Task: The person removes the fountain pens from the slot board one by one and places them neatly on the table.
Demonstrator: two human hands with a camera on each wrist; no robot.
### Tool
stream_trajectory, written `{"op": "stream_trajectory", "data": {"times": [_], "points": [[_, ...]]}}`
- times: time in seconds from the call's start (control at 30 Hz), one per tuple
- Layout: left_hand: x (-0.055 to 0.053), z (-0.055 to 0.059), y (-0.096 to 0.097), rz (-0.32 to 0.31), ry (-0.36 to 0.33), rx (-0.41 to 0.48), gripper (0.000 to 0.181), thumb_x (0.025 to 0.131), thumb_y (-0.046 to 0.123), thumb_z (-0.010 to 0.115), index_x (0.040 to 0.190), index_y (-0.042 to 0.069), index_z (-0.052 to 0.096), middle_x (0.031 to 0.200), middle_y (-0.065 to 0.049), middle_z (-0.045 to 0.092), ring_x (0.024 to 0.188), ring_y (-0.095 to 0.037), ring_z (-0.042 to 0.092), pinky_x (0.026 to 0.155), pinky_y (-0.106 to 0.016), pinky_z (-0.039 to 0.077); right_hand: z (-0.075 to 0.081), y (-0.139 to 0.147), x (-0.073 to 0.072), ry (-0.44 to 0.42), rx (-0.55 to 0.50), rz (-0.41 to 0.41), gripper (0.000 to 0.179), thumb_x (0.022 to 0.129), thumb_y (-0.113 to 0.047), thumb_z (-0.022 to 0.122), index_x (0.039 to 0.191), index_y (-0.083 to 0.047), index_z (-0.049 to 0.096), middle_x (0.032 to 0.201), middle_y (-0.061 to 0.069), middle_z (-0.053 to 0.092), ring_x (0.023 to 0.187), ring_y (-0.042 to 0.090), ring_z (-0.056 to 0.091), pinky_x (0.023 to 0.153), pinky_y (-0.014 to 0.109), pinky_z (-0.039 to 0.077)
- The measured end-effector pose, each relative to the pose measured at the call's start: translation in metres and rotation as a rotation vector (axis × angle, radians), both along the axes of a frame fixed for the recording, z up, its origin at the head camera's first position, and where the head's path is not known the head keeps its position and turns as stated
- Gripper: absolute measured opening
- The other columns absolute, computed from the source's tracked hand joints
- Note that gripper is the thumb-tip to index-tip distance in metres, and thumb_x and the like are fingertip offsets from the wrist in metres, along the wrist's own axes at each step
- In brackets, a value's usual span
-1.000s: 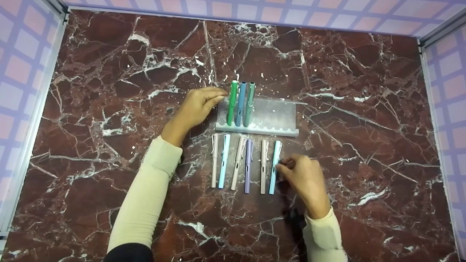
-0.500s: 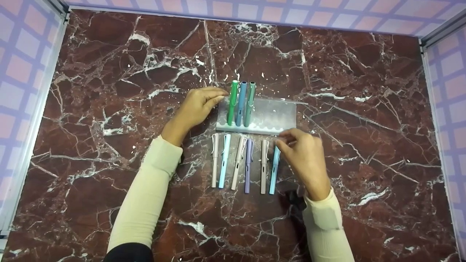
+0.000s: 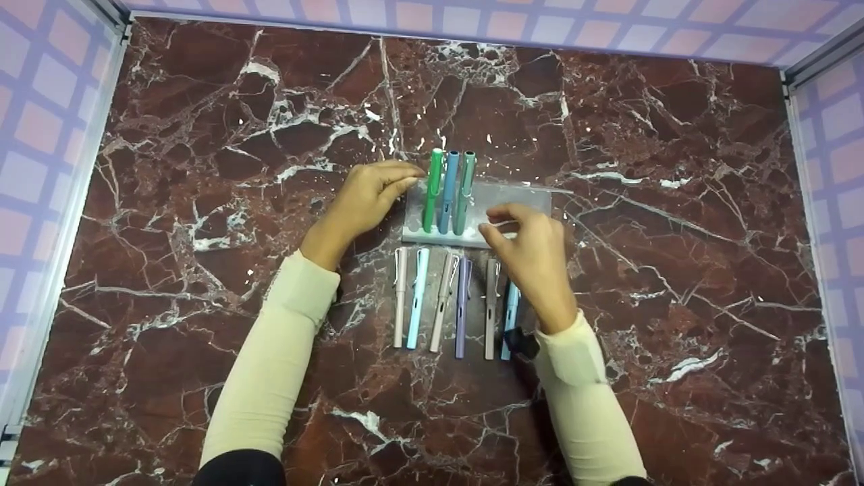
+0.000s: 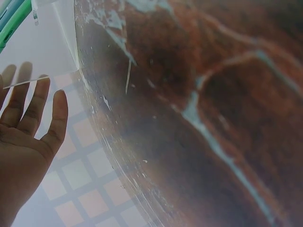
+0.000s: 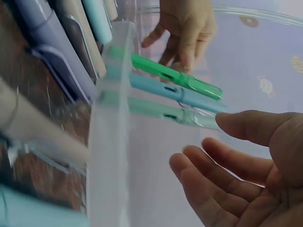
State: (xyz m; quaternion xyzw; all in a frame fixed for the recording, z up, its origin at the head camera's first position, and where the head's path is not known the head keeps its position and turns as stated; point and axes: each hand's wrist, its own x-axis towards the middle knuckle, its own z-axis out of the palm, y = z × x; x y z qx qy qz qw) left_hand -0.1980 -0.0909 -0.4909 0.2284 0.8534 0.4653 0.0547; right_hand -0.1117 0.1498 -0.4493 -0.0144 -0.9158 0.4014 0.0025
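Note:
A frosted clear pen stand [image 3: 516, 196] holds three capped pens at its left side: a bright green pen [image 3: 432, 196], a blue pen [image 3: 448, 196] and a grey-green pen [image 3: 464, 199]. My left hand [image 3: 368, 192] pinches the stand's upper left edge; in the left wrist view its fingers [image 4: 33, 109] show partly through the panel. My right hand [image 3: 536, 253] hovers over the stand's right half, fingers loosely bent and thumb apart, with nothing between them. Seen from the right wrist, the right thumb [image 5: 246, 125] overlaps the grey-green pen's end.
Several more pens lie in a row before the stand, among them a purple pen [image 3: 461, 310], a pale blue pen [image 3: 417, 300] and a brown-grey pen [image 3: 490, 317]. A turquoise pen [image 3: 511, 314] is partly hidden under the right wrist. Checked panels [image 3: 540, 27] border the marbled table [image 3: 675, 270].
My right hand has moved up and left, from beside the turquoise pen to over the stand. That pen stays on the table. The left hand has kept its place.

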Motion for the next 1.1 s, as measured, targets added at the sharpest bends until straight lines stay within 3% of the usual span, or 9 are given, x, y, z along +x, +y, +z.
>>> {"op": "stream_trajectory", "data": {"times": [0.3, 0.7, 1.1], "points": [[0.0, 0.0, 0.0, 0.007, -0.02, -0.007, 0.023, 0.1, 0.014, 0.06, 0.118, 0.004, 0.072, 0.127, -0.013, 0.068, 0.122, -0.024, 0.063, 0.112, -0.028, 0.046, -0.016, -0.018, -0.015, -0.047, -0.062, -0.031, 0.025, 0.087, -0.01, 0.075, 0.111, 0.0, 0.073, 0.107, 0.013, 0.076, 0.091, 0.025, 0.075, 0.077, 0.034, 0.064], [0.0, 0.0, 0.0, 0.005, -0.015, 0.007, 0.023, 0.1, 0.015, 0.06, 0.117, 0.004, 0.072, 0.127, -0.014, 0.068, 0.122, -0.024, 0.063, 0.111, -0.028, 0.046, -0.029, -0.027, -0.023, -0.072, -0.136, -0.051, 0.027, 0.086, -0.006, 0.076, 0.112, 0.0, 0.071, 0.106, 0.014, 0.075, 0.092, 0.026, 0.075, 0.078, 0.031, 0.064], [0.0, 0.0, 0.0, 0.01, -0.003, -0.011, 0.025, 0.1, 0.014, 0.06, 0.12, 0.003, 0.071, 0.128, -0.016, 0.067, 0.125, -0.026, 0.061, 0.114, -0.031, 0.043, -0.036, -0.028, -0.026, -0.063, -0.135, -0.066, 0.023, 0.087, -0.01, 0.079, 0.107, 0.0, 0.072, 0.104, 0.013, 0.075, 0.089, 0.024, 0.075, 0.077, 0.031, 0.064]]}}
